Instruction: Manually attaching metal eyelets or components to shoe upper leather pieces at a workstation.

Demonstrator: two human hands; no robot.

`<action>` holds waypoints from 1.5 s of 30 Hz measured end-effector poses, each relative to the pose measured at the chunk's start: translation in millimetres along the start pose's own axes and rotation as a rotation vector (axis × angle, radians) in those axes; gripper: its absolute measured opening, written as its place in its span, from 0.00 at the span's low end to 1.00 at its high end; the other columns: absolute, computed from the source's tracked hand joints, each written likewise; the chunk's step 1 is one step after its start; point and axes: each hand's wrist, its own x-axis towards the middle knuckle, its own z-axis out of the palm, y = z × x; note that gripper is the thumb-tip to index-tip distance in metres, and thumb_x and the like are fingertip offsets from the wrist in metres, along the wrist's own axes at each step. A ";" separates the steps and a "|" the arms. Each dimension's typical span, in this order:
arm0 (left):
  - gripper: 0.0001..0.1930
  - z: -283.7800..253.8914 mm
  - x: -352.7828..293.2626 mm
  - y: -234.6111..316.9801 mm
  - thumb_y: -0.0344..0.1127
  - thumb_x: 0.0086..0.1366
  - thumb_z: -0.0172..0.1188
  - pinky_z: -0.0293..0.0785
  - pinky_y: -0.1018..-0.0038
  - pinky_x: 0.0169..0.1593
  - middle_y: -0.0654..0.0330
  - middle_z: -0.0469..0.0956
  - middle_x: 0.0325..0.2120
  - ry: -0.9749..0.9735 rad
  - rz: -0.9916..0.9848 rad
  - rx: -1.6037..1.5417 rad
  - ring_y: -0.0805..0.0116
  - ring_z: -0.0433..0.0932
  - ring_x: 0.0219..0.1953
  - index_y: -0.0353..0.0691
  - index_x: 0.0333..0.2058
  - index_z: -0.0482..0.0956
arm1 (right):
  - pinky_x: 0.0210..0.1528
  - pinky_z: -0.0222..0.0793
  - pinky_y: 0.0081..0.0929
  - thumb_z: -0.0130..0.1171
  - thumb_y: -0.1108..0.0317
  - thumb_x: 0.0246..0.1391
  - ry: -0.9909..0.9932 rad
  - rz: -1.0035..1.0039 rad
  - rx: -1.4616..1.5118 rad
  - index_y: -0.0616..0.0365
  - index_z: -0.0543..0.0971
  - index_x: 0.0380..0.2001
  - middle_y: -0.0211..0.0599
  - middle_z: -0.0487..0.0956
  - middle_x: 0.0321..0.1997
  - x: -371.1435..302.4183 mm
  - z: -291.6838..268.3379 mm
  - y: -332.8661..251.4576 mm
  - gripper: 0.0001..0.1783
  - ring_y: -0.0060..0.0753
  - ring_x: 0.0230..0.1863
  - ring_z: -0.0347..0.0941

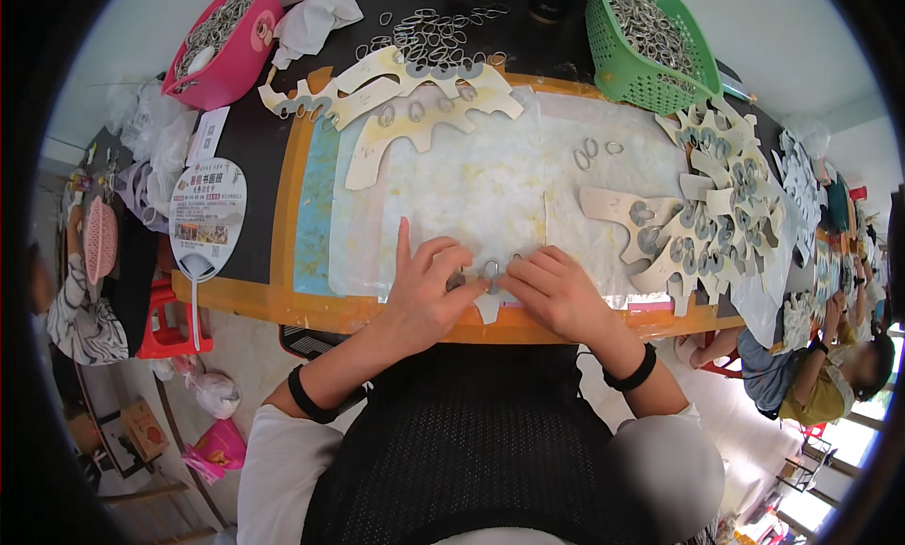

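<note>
Both hands [421,290] [558,292] at metal ring [491,271], text-printed fan [207,210], code-printed card [206,138]

From my remote view, pale walls [787,36] rise behind the dark-topped table [264,168], whose edges are bound in orange-brown tape. I see light floor [264,371] below it and a red plastic stool [174,323] at its left. Slatted wooden furniture [146,503] stands at lower left. To my right, windows [875,399] glare white, brightening the floor on that side.
</note>
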 end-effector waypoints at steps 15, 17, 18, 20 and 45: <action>0.05 -15.9 30.3 -15.3 0.31 0.53 0.63 0.43 0.36 0.67 0.69 0.79 0.35 -0.298 0.278 -0.115 0.67 0.73 0.53 0.41 0.30 0.81 | 0.51 0.63 0.38 0.58 0.71 0.39 -0.004 -0.007 -0.078 0.64 0.78 0.37 0.38 0.75 0.48 -16.2 2.9 -13.4 0.17 0.36 0.46 0.69; 0.04 -20.0 30.9 -15.3 0.31 0.54 0.63 0.43 0.38 0.68 0.68 0.80 0.34 -0.310 0.349 -0.095 0.68 0.74 0.52 0.41 0.29 0.80 | 0.49 0.63 0.37 0.59 0.70 0.38 -0.015 0.039 -0.010 0.63 0.77 0.39 0.38 0.76 0.48 -15.8 3.5 -12.8 0.20 0.36 0.44 0.70; 0.03 -21.7 31.0 -15.7 0.31 0.55 0.63 0.43 0.38 0.68 0.67 0.80 0.34 -0.317 0.384 -0.085 0.68 0.75 0.51 0.41 0.28 0.79 | 0.49 0.63 0.36 0.59 0.70 0.38 -0.021 0.061 0.023 0.62 0.77 0.40 0.37 0.76 0.48 -15.6 3.7 -12.3 0.21 0.35 0.43 0.70; 0.04 -17.9 19.6 -14.1 0.31 0.55 0.62 0.42 0.39 0.68 0.65 0.80 0.34 -0.240 0.421 0.022 0.69 0.75 0.50 0.41 0.28 0.77 | 0.47 0.63 0.34 0.60 0.69 0.39 -0.039 0.058 -0.006 0.60 0.77 0.42 0.36 0.77 0.47 -15.5 1.8 -14.0 0.22 0.35 0.41 0.70; 0.12 -18.8 -1.3 -11.1 0.27 0.51 0.63 0.35 0.36 0.67 0.64 0.78 0.28 -0.154 0.034 -0.020 0.62 0.76 0.49 0.42 0.37 0.83 | 0.39 0.64 0.30 0.60 0.70 0.39 0.096 0.107 -0.025 0.57 0.75 0.30 0.31 0.72 0.30 7.6 22.3 -21.1 0.11 0.33 0.34 0.68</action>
